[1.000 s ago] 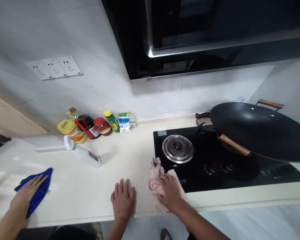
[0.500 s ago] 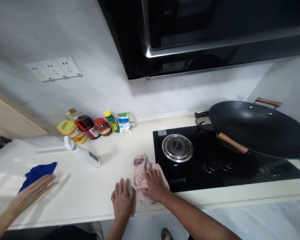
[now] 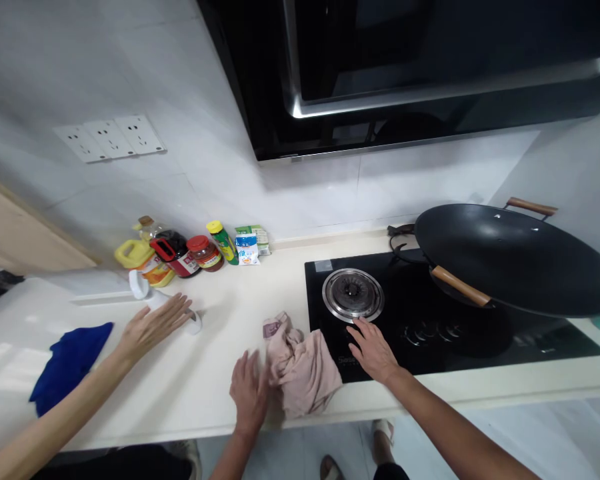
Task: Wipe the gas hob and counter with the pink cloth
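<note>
From afar I saw the counter, the black hob, the pink cloth crumpled over its near left corner, and my right hand and left hand apart on either side, gripping nothing; I judged the folds best smoothed under a flat palm.

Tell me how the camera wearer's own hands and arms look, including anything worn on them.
Both the left hand and right hand are ungloved. The left forearm and right forearm show no sleeve, watch or bracelet within the picture. I can't make out any rings; the left fingers are blurred.
</note>
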The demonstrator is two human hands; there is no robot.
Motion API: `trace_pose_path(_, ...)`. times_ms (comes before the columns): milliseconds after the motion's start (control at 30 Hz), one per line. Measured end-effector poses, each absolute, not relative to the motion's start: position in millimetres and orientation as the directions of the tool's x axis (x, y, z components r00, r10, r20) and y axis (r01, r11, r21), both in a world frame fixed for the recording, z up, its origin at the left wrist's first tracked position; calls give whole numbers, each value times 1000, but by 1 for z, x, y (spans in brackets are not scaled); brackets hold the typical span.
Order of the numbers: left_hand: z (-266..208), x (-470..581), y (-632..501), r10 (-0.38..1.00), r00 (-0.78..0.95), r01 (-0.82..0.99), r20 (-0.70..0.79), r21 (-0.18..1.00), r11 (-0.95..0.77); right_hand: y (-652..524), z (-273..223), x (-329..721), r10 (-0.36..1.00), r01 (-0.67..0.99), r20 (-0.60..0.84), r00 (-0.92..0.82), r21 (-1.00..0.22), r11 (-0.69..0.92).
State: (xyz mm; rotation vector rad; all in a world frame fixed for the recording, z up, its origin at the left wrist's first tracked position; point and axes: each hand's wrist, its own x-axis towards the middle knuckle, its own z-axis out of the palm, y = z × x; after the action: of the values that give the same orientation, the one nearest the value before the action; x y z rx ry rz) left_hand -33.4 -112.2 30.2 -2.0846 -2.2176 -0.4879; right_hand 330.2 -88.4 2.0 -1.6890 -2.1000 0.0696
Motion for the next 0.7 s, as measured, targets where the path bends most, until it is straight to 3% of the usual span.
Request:
trace_pose_path(200,29,28,-139,966,212,952,150,190,-239,-90,-1,323,940,921,317,-124,-316,228)
trace_pose_path(567,40,68,-108,994,-77,975,82,214,58,-86,-2,320,938,929,335,-91,-310,201)
trace_pose_path(700,34,79,-91,991,-34,981,128,191,8,-85,-2,320,941,927,327,-92,-316,200)
